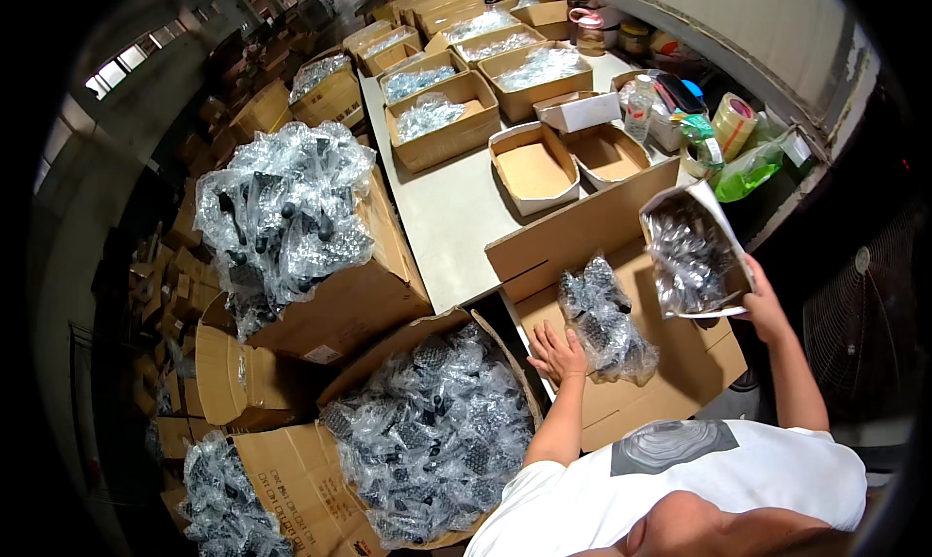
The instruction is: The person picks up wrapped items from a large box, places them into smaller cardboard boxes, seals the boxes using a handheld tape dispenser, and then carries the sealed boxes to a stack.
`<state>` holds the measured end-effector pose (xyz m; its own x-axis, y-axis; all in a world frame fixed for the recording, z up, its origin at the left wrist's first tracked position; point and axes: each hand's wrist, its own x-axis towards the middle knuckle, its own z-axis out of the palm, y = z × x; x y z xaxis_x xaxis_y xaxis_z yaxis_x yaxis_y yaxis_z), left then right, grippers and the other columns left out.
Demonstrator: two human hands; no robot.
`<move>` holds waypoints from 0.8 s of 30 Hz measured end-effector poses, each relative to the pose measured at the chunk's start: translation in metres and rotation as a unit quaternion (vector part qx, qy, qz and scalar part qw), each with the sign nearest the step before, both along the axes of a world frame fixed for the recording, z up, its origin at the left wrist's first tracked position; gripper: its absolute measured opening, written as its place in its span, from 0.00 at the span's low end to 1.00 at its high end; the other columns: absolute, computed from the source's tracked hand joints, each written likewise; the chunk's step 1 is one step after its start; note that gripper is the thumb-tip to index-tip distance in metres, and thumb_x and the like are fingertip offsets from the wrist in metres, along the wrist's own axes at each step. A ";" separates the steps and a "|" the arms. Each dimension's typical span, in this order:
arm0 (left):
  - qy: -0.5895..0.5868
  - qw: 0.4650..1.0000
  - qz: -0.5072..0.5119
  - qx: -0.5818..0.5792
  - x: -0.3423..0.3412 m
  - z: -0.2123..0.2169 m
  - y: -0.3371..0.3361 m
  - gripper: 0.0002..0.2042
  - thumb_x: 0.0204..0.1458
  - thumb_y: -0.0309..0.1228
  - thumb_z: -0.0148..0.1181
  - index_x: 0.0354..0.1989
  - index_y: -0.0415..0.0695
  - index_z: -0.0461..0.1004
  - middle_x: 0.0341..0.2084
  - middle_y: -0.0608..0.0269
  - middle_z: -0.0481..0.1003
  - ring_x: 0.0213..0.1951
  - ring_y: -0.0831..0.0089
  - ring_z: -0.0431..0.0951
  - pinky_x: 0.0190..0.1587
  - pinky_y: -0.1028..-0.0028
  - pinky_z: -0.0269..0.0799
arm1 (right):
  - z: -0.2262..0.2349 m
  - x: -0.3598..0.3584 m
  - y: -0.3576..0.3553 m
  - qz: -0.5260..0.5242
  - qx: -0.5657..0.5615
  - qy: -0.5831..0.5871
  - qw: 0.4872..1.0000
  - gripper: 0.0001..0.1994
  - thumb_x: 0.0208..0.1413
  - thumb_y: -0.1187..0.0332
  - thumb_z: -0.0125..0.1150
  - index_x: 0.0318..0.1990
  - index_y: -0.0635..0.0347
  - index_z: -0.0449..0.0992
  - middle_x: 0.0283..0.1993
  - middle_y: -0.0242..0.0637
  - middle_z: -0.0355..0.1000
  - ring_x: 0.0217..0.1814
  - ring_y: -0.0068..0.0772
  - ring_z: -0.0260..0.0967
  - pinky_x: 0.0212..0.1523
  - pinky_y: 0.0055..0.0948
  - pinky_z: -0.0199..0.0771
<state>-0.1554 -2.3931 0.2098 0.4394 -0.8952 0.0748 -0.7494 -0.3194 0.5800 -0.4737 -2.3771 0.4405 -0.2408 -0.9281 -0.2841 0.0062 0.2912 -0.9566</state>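
Note:
My left hand (558, 353) rests with fingers spread at the left edge of a flat cardboard sheet (680, 387), right beside a bubble-wrapped bundle (607, 319) of dark parts. My right hand (764, 303) grips the right side of a small white-walled cardboard box (718, 217). Clear plastic packets (689, 251) with dark contents fill that box, which is tilted above the cardboard. What exactly lies inside the wrapping cannot be made out.
At left, a large carton (335, 314) overflows with bubble-wrapped black parts (291, 217); another carton (427, 440) of them stands near my left arm. Two shallow boxes (534, 168) and several filled cartons (447, 135) occupy the table (437, 227). A fan (859, 314) stands at right.

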 end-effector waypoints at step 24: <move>0.292 0.939 -0.149 -0.104 -0.021 0.000 -0.019 0.35 0.51 0.43 0.54 0.66 0.47 0.46 0.64 0.41 0.44 0.65 0.49 0.45 0.64 0.60 0.44 | -0.050 0.053 -0.001 -0.132 -0.123 0.517 0.836 0.24 0.34 0.69 0.68 0.42 0.62 0.66 0.43 0.46 0.65 0.45 0.51 0.65 0.44 0.40 0.67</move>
